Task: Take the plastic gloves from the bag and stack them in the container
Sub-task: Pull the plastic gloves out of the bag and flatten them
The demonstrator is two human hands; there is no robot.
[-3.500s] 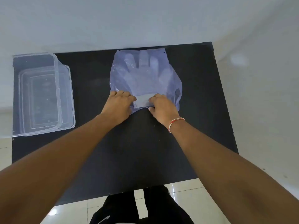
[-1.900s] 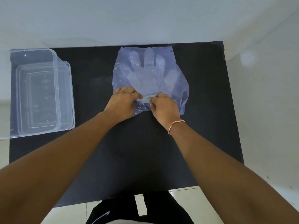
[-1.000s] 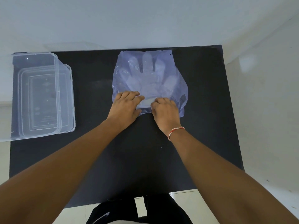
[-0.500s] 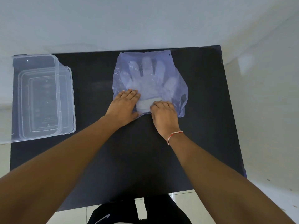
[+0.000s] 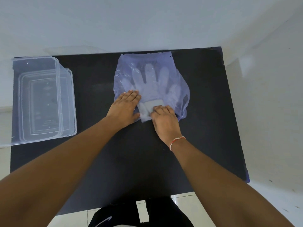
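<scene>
Gloves inside bag: thin, light, slippery film. Left hand flat, open, pinning bag. Right hand fingers curled at cuff edge; grip unclear. Best hold: cuff.

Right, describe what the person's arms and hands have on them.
Both forearms are bare, with no sleeves in view and no gloves on either hand. The left hand wears nothing: no ring, watch or band shows. The right hand has a thin red-and-white thread bracelet around the wrist. No rings show on its fingers.
</scene>
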